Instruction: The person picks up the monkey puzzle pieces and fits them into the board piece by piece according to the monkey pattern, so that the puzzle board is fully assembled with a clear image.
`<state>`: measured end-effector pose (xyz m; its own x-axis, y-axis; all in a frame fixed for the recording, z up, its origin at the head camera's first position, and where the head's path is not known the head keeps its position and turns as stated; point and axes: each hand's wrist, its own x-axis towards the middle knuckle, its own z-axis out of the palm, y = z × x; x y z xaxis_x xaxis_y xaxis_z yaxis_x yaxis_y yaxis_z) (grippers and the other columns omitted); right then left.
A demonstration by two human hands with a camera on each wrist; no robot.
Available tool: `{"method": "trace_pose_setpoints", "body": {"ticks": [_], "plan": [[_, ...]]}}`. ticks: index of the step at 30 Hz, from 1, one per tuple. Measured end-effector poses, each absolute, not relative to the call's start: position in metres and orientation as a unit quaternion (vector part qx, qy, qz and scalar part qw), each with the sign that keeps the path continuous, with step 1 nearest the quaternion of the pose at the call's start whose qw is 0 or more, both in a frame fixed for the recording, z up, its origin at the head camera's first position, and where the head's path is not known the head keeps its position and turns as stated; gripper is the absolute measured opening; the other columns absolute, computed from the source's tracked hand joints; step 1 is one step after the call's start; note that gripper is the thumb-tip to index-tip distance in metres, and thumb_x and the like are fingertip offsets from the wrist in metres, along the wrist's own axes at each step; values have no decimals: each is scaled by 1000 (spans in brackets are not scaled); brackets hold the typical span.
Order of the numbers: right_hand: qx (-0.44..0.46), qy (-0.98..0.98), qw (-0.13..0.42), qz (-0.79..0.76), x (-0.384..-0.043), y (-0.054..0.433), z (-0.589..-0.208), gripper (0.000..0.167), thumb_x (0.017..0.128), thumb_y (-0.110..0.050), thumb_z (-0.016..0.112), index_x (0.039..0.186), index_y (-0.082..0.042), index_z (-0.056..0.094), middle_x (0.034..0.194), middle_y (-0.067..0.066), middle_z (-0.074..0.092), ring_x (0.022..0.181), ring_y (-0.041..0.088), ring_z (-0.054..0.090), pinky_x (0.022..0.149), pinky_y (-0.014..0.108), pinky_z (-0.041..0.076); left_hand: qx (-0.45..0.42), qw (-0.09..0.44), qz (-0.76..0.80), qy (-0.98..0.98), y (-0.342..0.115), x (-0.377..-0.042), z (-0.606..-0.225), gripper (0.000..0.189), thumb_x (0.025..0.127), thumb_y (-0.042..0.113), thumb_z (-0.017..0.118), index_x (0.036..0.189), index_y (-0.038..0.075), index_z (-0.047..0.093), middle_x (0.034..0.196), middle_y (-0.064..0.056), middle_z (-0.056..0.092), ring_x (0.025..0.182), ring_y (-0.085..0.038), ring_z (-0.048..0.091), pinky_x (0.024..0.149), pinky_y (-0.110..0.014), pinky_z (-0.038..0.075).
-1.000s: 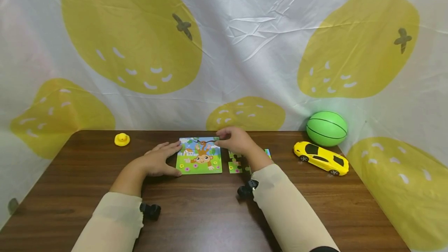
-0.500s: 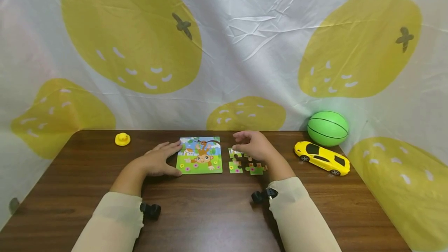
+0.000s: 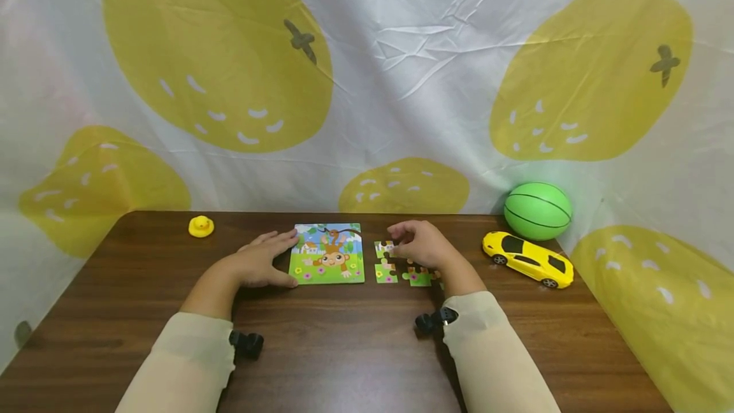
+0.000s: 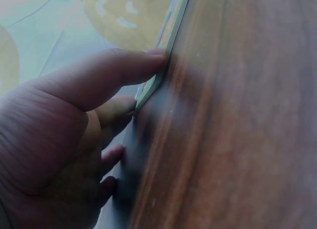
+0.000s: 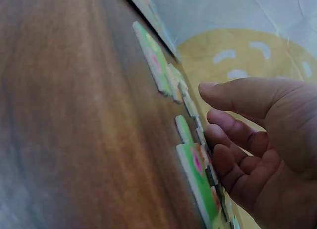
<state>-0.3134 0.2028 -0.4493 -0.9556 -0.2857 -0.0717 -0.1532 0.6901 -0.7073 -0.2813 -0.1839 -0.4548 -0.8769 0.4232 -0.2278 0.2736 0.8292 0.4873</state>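
The left grip (image 3: 260, 263) lies spread: its thumb touches the near corner of the monkey picture (image 3: 327, 257) and its straighter fingers reach the far corner, so thumb and fingers stand apart along that edge. The right grip (image 3: 425, 248) is over the loose puzzle pieces (image 3: 387, 274), thumb stretched out above loosely curled fingers, a gap between their tips and nothing visibly held; whether a fingertip touches a piece I cannot tell.

The monkey picture, between the two grips, is a thin flat square with a pale edge and a rounded corner. The loose puzzle pieces, below and just left of the right grip, are thin and knobbed, printed with green grass and pink flowers. Under both grips runs the brown wood-grained surface (image 3: 344, 355); a creased, lemon-printed cloth (image 3: 401, 101) hangs beyond them. A small rounded yellow duck (image 3: 201, 227) sits beyond and left of the left grip; right of the right grip are a glossy yellow toy car (image 3: 527, 261) and a ribbed green ball (image 3: 538, 211).

A second ago the right grip was at the monkey picture's right edge; the left grip has stayed put.
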Motion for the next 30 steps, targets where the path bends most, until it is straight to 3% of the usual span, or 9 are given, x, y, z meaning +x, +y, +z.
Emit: {"method": "trace_pose_setpoints", "body": {"ticks": [8, 14, 18, 24, 30], "plan": [[-110, 913, 121, -374, -314, 202, -452, 45, 92, -17, 85, 136, -16, 72, 116, 9, 71, 97, 22, 63, 70, 31, 54, 185, 167, 224, 942, -184, -281, -454, 107, 86, 57, 82, 172, 21, 28, 182, -5, 20, 168, -44, 9, 127, -79, 12], [-114, 912, 131, -373, -313, 198, -452, 48, 92, -11, 84, 138, -17, 71, 119, 11, 70, 95, 23, 62, 64, 31, 52, 184, 170, 233, 940, -186, -281, -456, 109, 85, 58, 82, 171, 21, 28, 182, -5, 19, 168, -43, 8, 126, -80, 10], [-117, 914, 126, -367, -313, 196, -452, 46, 91, -8, 84, 135, -17, 73, 121, 9, 70, 98, 22, 60, 65, 30, 52, 183, 173, 234, 939, -188, -283, -461, 111, 84, 61, 83, 172, 24, 27, 182, -2, 17, 169, -42, 6, 127, -80, 8], [-115, 918, 114, -361, -313, 193, -452, 44, 90, -7, 84, 132, -16, 75, 112, 10, 68, 93, 22, 60, 63, 29, 53, 180, 169, 232, 941, -190, -289, -468, 112, 83, 60, 84, 172, 25, 26, 182, 1, 17, 169, -40, 5, 127, -80, 8], [-120, 928, 98, -339, -312, 191, -449, 45, 91, -7, 84, 134, -16, 74, 114, 9, 63, 93, 22, 59, 69, 30, 54, 183, 172, 228, 941, -186, -286, -461, 110, 85, 57, 83, 172, 23, 26, 182, -1, 16, 169, -42, 5, 127, -79, 9]]}}
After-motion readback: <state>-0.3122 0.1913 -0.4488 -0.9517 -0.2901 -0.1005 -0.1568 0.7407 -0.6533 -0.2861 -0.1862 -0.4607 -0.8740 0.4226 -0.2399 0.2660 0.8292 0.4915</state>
